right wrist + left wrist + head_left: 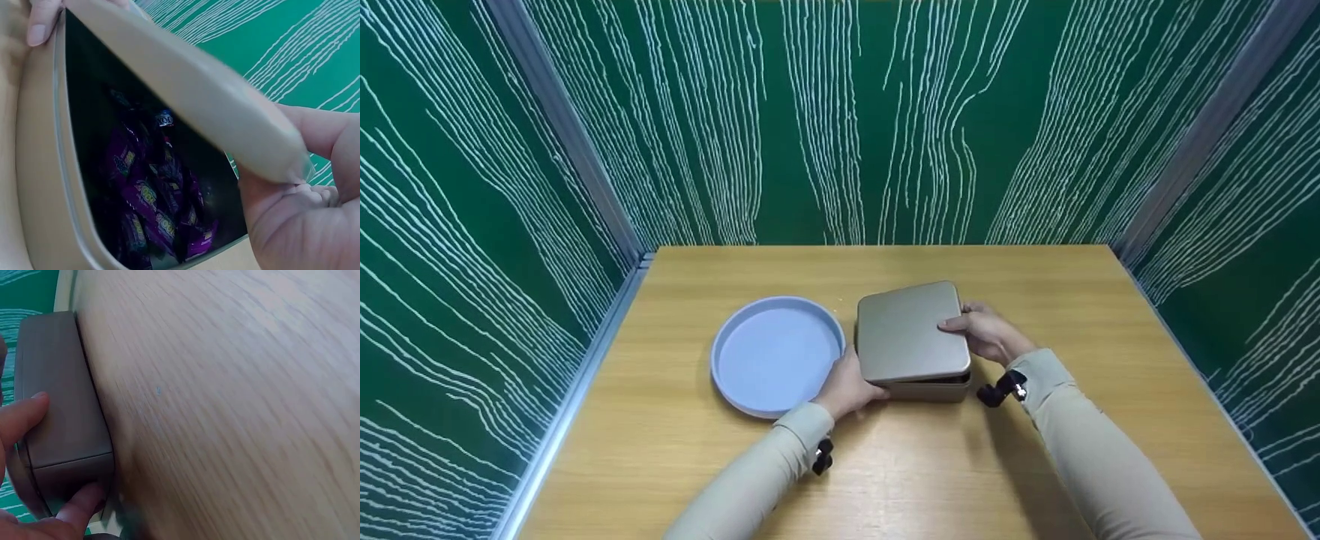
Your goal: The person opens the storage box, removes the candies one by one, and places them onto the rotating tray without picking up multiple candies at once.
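Observation:
A gold-brown square tin [930, 391] stands on the table with its lid [911, 330] tilted, raised on the right side and low on the left. My right hand [994, 334] pinches the lid's right edge, thumb on top. Gripping the tin's front left corner, my left hand [846, 384] has its thumb along the front wall. In the left wrist view, fingertips press the tin's side wall [62, 388]. Through the gap under the lid, the right wrist view shows several purple-wrapped candies [149, 202] lying inside.
A round, light blue shallow tray [776, 349] lies on the wooden table [660, 420] just left of the tin, close to my left hand. Green panels with white wavy lines [825, 120] enclose the table at the back and sides.

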`<action>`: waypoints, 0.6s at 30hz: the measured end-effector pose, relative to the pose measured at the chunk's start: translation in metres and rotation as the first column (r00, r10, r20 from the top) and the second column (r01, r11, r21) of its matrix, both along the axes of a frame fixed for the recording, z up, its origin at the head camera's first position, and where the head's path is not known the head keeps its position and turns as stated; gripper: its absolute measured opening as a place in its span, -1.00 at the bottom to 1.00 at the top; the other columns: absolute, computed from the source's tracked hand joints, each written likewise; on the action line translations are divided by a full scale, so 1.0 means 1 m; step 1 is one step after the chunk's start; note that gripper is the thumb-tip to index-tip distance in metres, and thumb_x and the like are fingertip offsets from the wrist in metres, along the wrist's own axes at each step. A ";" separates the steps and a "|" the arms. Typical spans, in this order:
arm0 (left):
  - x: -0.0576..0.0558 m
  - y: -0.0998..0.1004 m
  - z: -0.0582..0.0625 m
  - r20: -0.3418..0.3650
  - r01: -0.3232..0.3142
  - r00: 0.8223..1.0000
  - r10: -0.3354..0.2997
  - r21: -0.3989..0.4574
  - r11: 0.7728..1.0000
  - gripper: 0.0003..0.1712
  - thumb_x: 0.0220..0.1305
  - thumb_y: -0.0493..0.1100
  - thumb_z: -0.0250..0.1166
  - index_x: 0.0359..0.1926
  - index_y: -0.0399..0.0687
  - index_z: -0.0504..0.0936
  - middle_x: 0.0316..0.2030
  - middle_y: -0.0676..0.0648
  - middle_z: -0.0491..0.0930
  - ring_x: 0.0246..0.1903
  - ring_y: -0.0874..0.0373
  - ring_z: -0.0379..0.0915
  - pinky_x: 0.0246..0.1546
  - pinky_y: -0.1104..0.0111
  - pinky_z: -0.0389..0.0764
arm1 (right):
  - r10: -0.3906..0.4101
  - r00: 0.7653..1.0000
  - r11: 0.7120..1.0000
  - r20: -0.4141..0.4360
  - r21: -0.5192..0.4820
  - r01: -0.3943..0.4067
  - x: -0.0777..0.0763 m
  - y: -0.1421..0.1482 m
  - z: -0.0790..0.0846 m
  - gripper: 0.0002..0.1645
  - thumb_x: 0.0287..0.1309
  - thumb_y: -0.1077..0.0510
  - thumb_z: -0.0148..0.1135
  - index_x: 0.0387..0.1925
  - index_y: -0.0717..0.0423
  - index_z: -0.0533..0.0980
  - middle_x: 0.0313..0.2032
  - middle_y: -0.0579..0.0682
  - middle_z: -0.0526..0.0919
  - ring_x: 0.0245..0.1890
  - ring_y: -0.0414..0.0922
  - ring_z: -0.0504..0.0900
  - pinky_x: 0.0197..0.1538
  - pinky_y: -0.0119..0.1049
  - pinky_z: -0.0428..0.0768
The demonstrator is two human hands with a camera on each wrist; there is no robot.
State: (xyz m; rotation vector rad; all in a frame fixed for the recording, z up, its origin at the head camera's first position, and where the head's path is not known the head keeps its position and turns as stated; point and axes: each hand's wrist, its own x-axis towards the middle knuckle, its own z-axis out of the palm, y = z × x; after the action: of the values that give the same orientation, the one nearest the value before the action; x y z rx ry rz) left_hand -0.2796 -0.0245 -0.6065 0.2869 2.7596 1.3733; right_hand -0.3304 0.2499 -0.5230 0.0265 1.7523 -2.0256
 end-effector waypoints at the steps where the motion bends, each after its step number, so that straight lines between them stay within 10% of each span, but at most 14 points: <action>1: 0.002 -0.001 0.003 0.012 0.000 1.000 0.000 0.009 1.000 0.11 -0.16 -0.18 0.80 0.37 -0.33 0.36 0.08 -0.29 0.70 -0.18 -0.02 0.75 0.26 0.21 0.68 | 0.001 1.000 1.000 0.004 -0.009 -0.001 0.000 0.000 0.000 -0.45 0.41 0.48 0.17 0.37 0.45 0.30 -0.16 -0.03 0.79 -0.13 -0.13 0.82 0.00 -0.25 0.82; 6: 0.018 -0.006 0.031 0.070 0.031 0.997 -0.036 0.078 0.997 -0.02 -0.08 -0.25 0.76 0.33 -0.36 0.44 0.15 -0.34 0.69 0.16 -0.17 0.67 0.41 0.05 0.59 | -0.017 0.999 0.999 0.036 -0.031 0.018 0.001 0.003 0.006 -0.49 0.46 0.44 0.17 0.36 0.36 0.30 -0.15 -0.03 0.78 -0.12 -0.12 0.82 0.00 -0.22 0.83; 18: 0.015 -0.011 0.030 0.117 0.048 0.991 -0.059 0.091 0.995 -0.12 0.30 0.06 0.53 0.37 -0.49 0.46 0.20 -0.43 0.66 0.24 -0.26 0.63 0.36 0.00 0.62 | -0.124 0.992 0.989 0.030 -0.074 0.126 -0.004 0.015 0.028 -0.64 0.53 0.38 0.15 0.21 0.18 0.29 -0.17 -0.07 0.76 -0.14 -0.14 0.80 -0.03 -0.25 0.81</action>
State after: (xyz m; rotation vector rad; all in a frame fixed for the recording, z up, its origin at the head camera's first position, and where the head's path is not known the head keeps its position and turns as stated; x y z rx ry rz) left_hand -0.2646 -0.0357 -0.5761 0.2707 2.5814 1.4508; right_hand -0.3345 0.2653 -0.4951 0.1400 1.6950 -2.1699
